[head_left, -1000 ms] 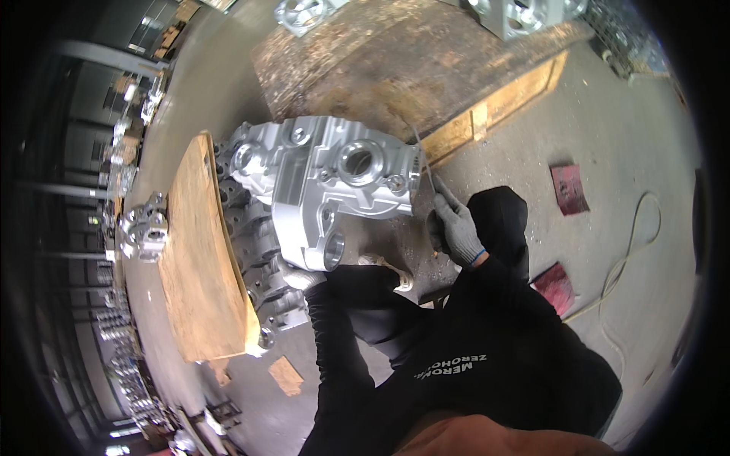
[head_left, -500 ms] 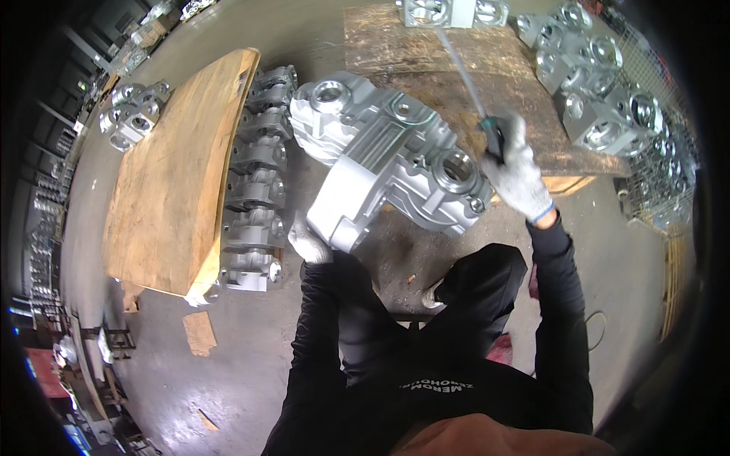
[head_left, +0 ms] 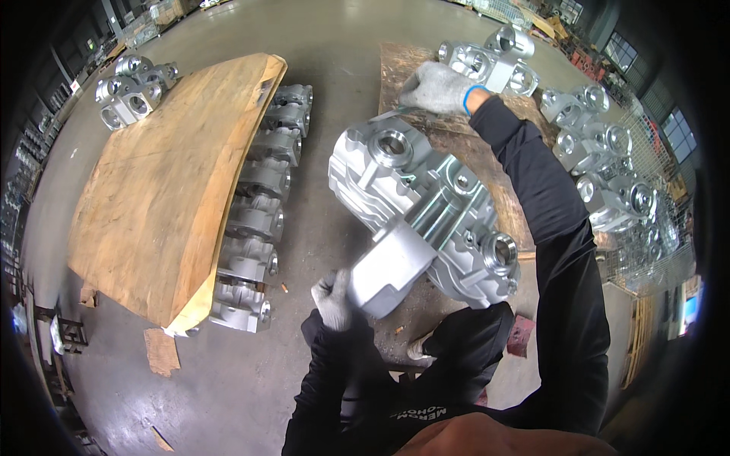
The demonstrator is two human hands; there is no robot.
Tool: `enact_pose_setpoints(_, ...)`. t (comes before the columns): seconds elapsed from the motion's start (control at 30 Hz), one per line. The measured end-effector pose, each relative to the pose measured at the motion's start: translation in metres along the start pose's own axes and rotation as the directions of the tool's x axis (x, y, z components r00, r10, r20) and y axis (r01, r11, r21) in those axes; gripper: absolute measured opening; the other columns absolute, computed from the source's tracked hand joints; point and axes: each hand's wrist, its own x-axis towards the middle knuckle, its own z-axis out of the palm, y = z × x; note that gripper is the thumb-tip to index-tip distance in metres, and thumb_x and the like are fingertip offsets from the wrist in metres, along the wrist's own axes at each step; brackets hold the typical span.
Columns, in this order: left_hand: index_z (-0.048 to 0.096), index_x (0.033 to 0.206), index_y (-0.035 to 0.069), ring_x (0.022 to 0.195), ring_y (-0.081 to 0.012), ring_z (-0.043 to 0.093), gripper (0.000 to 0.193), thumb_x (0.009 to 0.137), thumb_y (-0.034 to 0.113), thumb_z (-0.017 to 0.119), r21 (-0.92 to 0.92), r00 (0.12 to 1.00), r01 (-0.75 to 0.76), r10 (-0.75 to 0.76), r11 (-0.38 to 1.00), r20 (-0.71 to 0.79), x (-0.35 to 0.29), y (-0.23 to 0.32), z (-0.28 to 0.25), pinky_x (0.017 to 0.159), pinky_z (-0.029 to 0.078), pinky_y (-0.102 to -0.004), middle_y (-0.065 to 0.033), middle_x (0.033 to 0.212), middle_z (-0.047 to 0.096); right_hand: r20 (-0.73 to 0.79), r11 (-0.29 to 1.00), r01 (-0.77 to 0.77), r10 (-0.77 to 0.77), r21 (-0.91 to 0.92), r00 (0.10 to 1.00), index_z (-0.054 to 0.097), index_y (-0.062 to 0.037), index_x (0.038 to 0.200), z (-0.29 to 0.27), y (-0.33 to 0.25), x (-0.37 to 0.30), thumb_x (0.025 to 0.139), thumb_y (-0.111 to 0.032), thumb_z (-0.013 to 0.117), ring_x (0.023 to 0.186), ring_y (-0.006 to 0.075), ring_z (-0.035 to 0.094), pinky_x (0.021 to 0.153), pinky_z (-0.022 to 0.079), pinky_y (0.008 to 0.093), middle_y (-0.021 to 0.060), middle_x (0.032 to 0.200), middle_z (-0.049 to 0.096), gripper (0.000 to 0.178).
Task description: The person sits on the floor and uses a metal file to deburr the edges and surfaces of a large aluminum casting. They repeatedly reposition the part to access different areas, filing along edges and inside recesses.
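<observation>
Tool (head_left: pixel 391 114) clutched by the right hand (head_left: pixel 439 89), handle hidden; whether the casting (head_left: pixel 426 219) is gripped by the left hand (head_left: pixel 332 300) can't be told.

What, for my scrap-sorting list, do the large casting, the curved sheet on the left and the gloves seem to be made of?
Large casting: probably aluminium alloy; silvery, matte skin with shinier, seemingly machined rings around the bores.
Curved sheet: likely unpainted plywood, judging by its tan colour and grain-like streaks.
Gloves: apparently knitted fabric, soft and matte grey-white; the fibre is unclear.
</observation>
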Motion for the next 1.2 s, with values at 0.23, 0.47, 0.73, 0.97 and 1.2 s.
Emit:
enact_pose_setpoints(0.23, 0.061, 0.069, 0.004, 0.06, -0.0038, 0.045, 0.03, 0.096, 0.012, 0.071, 0.075, 0.999, 0.033, -0.03, 0.997, -0.036, -0.003, 0.008, 0.005, 0.055, 0.033, -0.0254, 0.0055, 0.066, 0.057, 0.14, 0.877, 0.182, -0.132, -0.444, 0.981, 0.077, -0.0141, 0.086, 0.026, -0.021, 0.068, 0.07, -0.016, 0.082, 0.085, 0.0366, 0.072, 0.073, 0.057, 0.0459, 0.0158, 0.089, 0.075, 0.017)
enact_pose_setpoints(0.47, 0.071, 0.085, 0.002, 0.07, -0.0051, 0.055, 0.018, 0.097, 0.015, 0.073, 0.052, 0.998, 0.064, -0.064, 0.997, 0.007, -0.005, 0.013, 0.001, 0.062, 0.043, -0.0241, 0.0014, 0.08, 0.068, 0.15, 0.961, -0.224, 0.248, -0.164, 0.957, 0.078, -0.0134, 0.098, 0.0, -0.022, 0.053, 0.077, -0.019, 0.076, 0.078, 0.0314, 0.072, 0.069, 0.056, 0.041, 0.0091, 0.08, 0.073, 0.022)
enact_pose_setpoints(0.73, 0.071, 0.086, 0.002, 0.071, -0.0057, 0.058, 0.019, 0.096, 0.017, 0.075, 0.113, 0.998, 0.057, -0.058, 0.992, 0.0, -0.005, 0.013, -0.001, 0.063, 0.046, -0.025, 0.0009, 0.08, 0.068, -0.145, 0.966, -0.091, 0.057, -0.241, 0.988, 0.079, -0.0018, 0.086, 0.047, -0.046, 0.025, 0.081, -0.019, 0.063, 0.089, 0.0404, 0.073, 0.082, 0.06, 0.0471, 0.0212, 0.091, 0.074, 0.024)
enact_pose_setpoints(0.97, 0.069, 0.079, 0.005, 0.07, -0.0049, 0.057, 0.023, 0.096, 0.019, 0.076, 0.16, 0.999, 0.026, -0.033, 0.987, 0.041, -0.002, 0.011, -0.002, 0.062, 0.045, -0.025, 0.0034, 0.077, 0.067, -0.093, 0.935, -0.051, 0.019, -0.352, 0.995, 0.078, 0.0004, 0.086, 0.042, -0.076, 0.009, 0.085, -0.027, 0.061, 0.091, 0.0433, 0.072, 0.085, 0.058, 0.0489, 0.0262, 0.094, 0.072, 0.032)
enact_pose_setpoints(1.2, 0.07, 0.081, 0.005, 0.068, -0.0044, 0.054, 0.023, 0.097, 0.021, 0.075, 0.196, 0.999, 0.025, -0.031, 0.98, 0.027, 0.001, 0.005, -0.004, 0.062, 0.044, -0.0258, 0.0048, 0.077, 0.066, -0.229, 0.941, 0.074, -0.156, -0.331, 0.961, 0.079, -0.0035, 0.084, 0.053, -0.081, -0.004, 0.084, -0.026, 0.063, 0.088, 0.0423, 0.072, 0.084, 0.058, 0.0483, 0.0244, 0.088, 0.073, 0.028)
